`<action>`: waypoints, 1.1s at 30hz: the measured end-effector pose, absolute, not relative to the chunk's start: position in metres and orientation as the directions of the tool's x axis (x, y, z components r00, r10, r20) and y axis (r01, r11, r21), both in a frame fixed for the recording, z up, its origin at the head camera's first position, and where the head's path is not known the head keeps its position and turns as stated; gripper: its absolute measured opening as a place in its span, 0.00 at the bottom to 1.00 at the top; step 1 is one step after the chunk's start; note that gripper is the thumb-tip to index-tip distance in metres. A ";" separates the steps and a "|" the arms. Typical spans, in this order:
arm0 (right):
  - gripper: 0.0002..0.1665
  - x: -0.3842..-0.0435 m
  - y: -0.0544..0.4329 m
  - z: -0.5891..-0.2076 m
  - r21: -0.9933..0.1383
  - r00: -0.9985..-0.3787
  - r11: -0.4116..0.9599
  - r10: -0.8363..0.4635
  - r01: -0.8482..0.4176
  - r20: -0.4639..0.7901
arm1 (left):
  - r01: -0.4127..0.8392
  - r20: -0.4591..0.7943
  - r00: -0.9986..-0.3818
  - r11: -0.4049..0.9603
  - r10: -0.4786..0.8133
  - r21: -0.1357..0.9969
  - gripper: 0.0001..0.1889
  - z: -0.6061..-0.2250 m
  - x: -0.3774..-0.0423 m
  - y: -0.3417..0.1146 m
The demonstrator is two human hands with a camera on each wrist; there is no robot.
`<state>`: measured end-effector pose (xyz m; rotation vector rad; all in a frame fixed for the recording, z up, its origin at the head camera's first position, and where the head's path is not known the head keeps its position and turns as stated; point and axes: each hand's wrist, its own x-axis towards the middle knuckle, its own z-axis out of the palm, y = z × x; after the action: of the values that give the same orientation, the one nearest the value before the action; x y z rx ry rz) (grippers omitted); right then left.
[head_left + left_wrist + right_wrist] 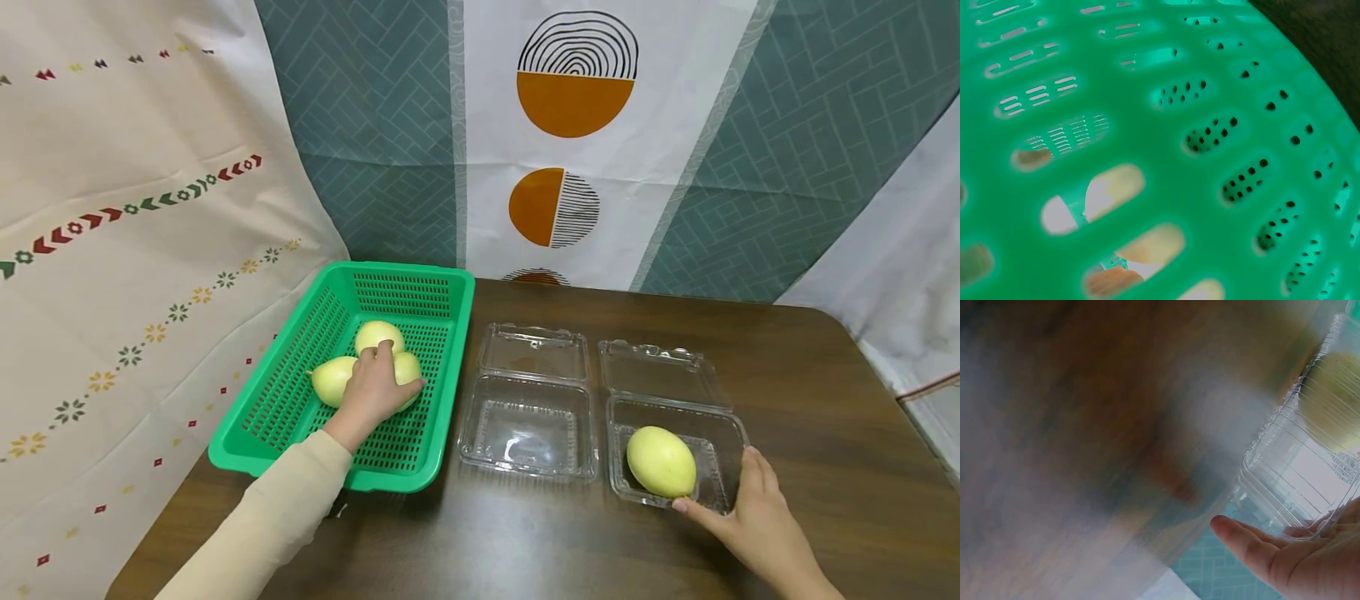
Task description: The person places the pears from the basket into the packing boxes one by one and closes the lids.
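Note:
In the head view my left hand point(375, 385) reaches into a green plastic basket point(444, 400). Its fingers and thumb are around a pale yellow oval fruit point(407, 367), partly hidden by the hand. Two similar fruits lie against it, one behind point(379, 335) and one to the left point(332, 381). My right hand point(767, 521) spreads its thumb and fairly straight fingers about the near right corner of an opened clear plastic clamshell box point(723, 450), touching its edge. One more yellow fruit point(662, 461) lies in that box. The basket's slotted wall point(1116, 137) fills the left wrist view.
A second opened clear clamshell box point(528, 425) sits between the basket and the right-hand box. All stand on a dark wooden table point(832, 417). Patterned cloth point(397, 125) hangs behind, and a cream printed cloth point(150, 250) borders the left.

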<state>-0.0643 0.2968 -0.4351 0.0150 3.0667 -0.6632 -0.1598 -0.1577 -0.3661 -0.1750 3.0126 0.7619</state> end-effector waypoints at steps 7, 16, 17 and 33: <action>0.75 -0.065 0.298 -0.437 -0.414 -0.999 0.910 0.006 0.021 -0.039 | -0.156 -0.103 -0.987 0.865 -0.121 0.478 0.43 -0.370 -0.161 -0.159; 0.75 -0.068 0.299 -0.436 -0.408 -0.997 0.913 -0.006 0.024 -0.072 | -0.170 -0.107 -0.985 0.878 -0.136 0.447 0.43 -0.377 -0.162 -0.157; 0.75 -0.068 0.299 -0.436 -0.407 -0.997 0.913 -0.006 0.024 -0.072 | -0.170 -0.110 -0.985 0.878 -0.134 0.448 0.44 -0.377 -0.162 -0.157; 0.75 -0.069 0.299 -0.435 -0.408 -0.997 0.913 -0.008 0.024 -0.075 | -0.143 -0.071 -0.990 0.911 -0.125 0.386 0.37 -0.381 -0.163 -0.153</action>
<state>-0.0687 0.2992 -0.4352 0.0127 2.9984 -0.6410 -0.1627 -0.1531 -0.3812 -0.2128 3.0278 0.6170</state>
